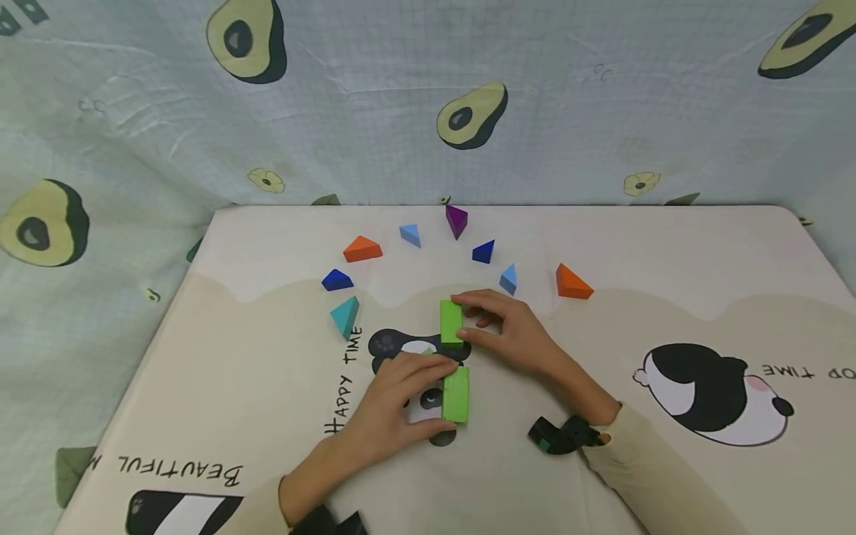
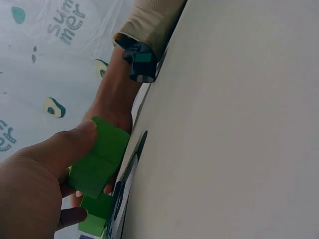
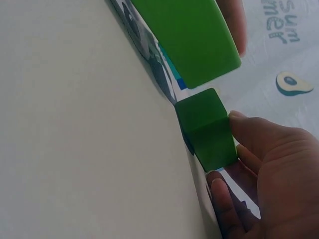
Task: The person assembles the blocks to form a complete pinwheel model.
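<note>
Two bright green rectangular blocks are in the hands at the middle of the table. My left hand pinches the nearer green block between thumb and fingers; in the left wrist view this block appears raised off the tabletop. Beyond it, the thumb and fingers of my right hand grip the other green block at its ends. This farther block is close to the table surface in the right wrist view. A small gap separates the two blocks. Part of the printed panda lies hidden beneath the left hand.
Several triangular blocks form an arc behind the hands: teal, dark blue, orange, light blue, purple, and more down to an orange one on the right. An avocado-print cloth hangs behind the table.
</note>
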A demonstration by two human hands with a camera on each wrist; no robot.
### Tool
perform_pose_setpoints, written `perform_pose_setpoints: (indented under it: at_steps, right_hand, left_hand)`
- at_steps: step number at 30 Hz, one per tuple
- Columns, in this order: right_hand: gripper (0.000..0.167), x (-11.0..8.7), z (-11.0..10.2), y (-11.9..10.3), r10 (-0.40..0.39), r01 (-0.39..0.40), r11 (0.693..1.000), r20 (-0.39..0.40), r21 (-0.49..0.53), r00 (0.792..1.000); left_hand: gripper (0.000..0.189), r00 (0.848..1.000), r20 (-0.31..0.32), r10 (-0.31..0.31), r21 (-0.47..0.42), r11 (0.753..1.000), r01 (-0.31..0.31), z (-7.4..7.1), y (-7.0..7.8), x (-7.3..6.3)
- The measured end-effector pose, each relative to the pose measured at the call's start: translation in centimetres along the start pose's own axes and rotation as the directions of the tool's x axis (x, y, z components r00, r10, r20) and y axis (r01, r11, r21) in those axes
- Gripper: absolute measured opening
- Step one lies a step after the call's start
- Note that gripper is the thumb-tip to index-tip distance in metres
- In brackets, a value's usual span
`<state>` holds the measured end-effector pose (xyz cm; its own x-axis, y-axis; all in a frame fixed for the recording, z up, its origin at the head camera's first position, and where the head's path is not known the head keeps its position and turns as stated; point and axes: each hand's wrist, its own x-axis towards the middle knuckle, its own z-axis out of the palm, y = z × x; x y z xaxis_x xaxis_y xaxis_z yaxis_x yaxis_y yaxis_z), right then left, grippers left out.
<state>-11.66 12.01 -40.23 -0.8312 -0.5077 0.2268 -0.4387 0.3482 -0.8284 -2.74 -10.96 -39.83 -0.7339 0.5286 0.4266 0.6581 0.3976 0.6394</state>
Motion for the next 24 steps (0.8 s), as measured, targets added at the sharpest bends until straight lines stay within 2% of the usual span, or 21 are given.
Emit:
perform_pose_setpoints:
  at_steps: [8,14,19,24]
  right_hand:
    - [0.046,0.0,0.1,-0.1,0.005,-0.005,1.000,0.004,0.015,1.000]
    - [0.047,0.0,0.1,0.0,0.013,-0.013,1.000,0.002,-0.007,1.000]
    - [0.046,-0.1,0.1,0.0,-0.003,0.003,1.000,-0.001,-0.008,1.000]
    - [0.046,-0.1,0.0,0.0,-0.009,0.009,1.000,0.002,0.000,1.000]
  left_hand:
    - [0.065,0.999,-0.018,-0.046,0.018,0.999,0.046,-0.1,-0.6,0.3]
    - [0.063,0.998,-0.005,-0.062,0.035,0.997,0.062,0.1,-1.0,0.4]
    - [0.061,0.999,-0.010,-0.052,-0.002,0.999,0.052,0.2,-1.1,0.5]
    - [0.059,0.996,-0.018,-0.088,-0.040,0.995,0.087,0.3,-1.1,0.5]
